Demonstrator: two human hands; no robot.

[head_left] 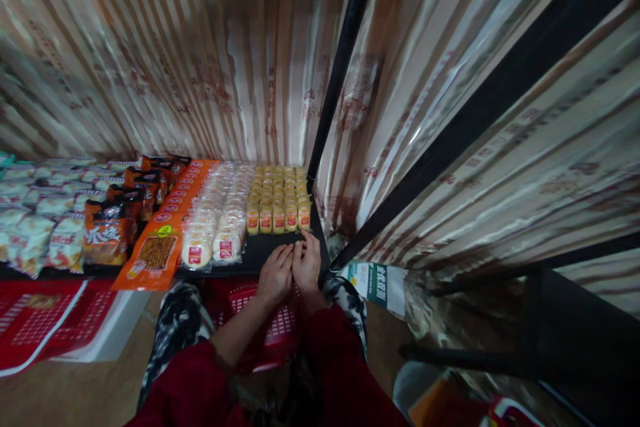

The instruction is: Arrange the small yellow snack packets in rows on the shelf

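Note:
My left hand point(277, 275) is at the front edge of the black shelf point(280, 241), its fingers stretched out side by side toward my right hand. My right hand point(307, 261) is close beside it, index finger pointing up at the nearest right corner of the small yellow wrapped cakes point(279, 203). Nothing shows in either hand, though the undersides of the fingers are hidden. These cakes stand in several tight rows. To their left lie two rows of round white wrapped cakes point(227, 240) with red labels, then a row of flat orange snack packets point(160, 250).
Orange-black bags point(106, 233) and white snack bags point(33, 240) fill the shelf's left. A red basket point(280, 333) is below my hands, another red basket point(45, 320) at left. Black posts point(345, 60) and plastic-wrapped panels point(240, 80) enclose the shelf.

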